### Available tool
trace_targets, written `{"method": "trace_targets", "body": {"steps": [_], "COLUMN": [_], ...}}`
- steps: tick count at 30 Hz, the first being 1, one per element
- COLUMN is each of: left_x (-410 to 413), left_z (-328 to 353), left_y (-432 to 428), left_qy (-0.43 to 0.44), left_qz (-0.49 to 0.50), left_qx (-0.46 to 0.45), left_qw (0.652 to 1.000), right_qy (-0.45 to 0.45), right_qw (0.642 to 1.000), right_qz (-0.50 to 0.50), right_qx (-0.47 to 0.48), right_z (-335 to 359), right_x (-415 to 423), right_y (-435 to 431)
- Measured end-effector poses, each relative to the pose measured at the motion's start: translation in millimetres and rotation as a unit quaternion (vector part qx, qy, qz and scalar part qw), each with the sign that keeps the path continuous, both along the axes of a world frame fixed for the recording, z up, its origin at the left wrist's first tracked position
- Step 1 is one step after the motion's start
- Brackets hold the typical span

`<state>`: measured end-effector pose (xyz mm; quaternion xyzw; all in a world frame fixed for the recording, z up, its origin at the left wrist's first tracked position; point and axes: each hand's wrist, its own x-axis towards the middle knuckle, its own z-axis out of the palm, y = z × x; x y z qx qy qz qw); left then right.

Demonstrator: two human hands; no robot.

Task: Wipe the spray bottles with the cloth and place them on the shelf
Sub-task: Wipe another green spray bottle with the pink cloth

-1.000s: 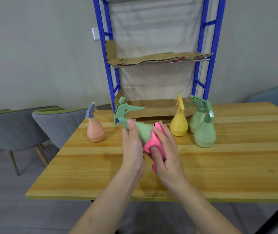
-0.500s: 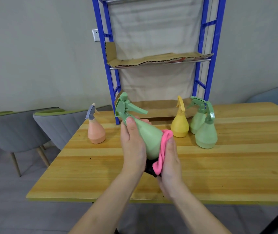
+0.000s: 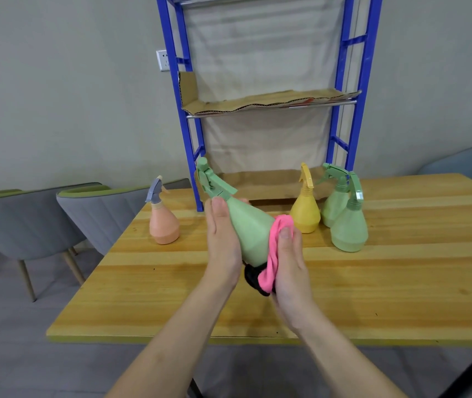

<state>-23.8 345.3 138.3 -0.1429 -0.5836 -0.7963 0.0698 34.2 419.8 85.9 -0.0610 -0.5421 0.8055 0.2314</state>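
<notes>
Above the near wooden surface (image 3: pixel 372 297), my left hand (image 3: pixel 223 242) grips a pale-green plastic spray bottle (image 3: pixel 250 228); right-hand fingers (image 3: pixel 286 234) press a pink cloth (image 3: pixel 275 248) against it. Four bottles wait; blue metal shelf (image 3: pixel 269 106) bare.

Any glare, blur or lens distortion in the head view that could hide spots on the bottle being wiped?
Head view: soft even light, no glare on the held green bottle; bottle and pink cloth are fairly sharp; wide-angle bending tilts the blue shelf frame uprights; table shadows are faint.
</notes>
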Motion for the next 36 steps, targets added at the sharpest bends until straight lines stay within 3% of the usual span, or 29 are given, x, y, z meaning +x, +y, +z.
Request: {"method": "trace_targets", "body": {"steps": [3,8,11,14,16,17,21,26,28,32,34,36], "left_x": [-1,11,13,10,7,6,7,12,17,16,14,13], "left_z": [-9,-2,-2,-3,0,1,-7,-3,1,0,2,6], "left_y": [1,5,7,-1,-4,-5,-6,-2,2,-4,-9,-12], "left_qy": [-0.028,-0.086,-0.072,-0.058,-0.036,-0.021,-0.002,-0.049,-0.046,-0.007,0.017,0.035], "left_qz": [0.023,-0.013,0.001,-0.010,-0.038,-0.043,-0.051,-0.087,-0.080,-0.093,-0.118,-0.121], "left_qx": [-0.040,0.015,0.018,0.031,0.019,0.005,-0.053,-0.037,-0.047,-0.031,-0.023,-0.041], "left_qw": [0.999,0.996,0.997,0.998,0.998,0.999,0.997,0.994,0.995,0.995,0.993,0.991], "right_qy": [0.026,0.131,0.120,0.037,-0.001,-0.001,0.035,0.135,0.137,0.038,0.002,0.015], "right_qw": [0.987,0.918,0.948,0.996,0.997,0.995,0.989,0.898,0.921,0.997,0.994,0.994], "right_qz": [-0.060,-0.144,-0.129,-0.037,0.026,0.034,-0.039,-0.146,-0.132,-0.021,0.050,0.044], "right_qx": [0.150,0.346,0.265,0.076,-0.072,-0.090,0.138,0.392,0.341,0.059,-0.099,-0.102], "right_z": [-4,-23,-17,1,6,6,2,-27,-31,-4,4,8], "right_x": [2,-4,-1,5,0,-2,0,-3,-1,10,7,7], "right_y": [1,10,3,-4,2,5,6,17,12,0,4,6]}}
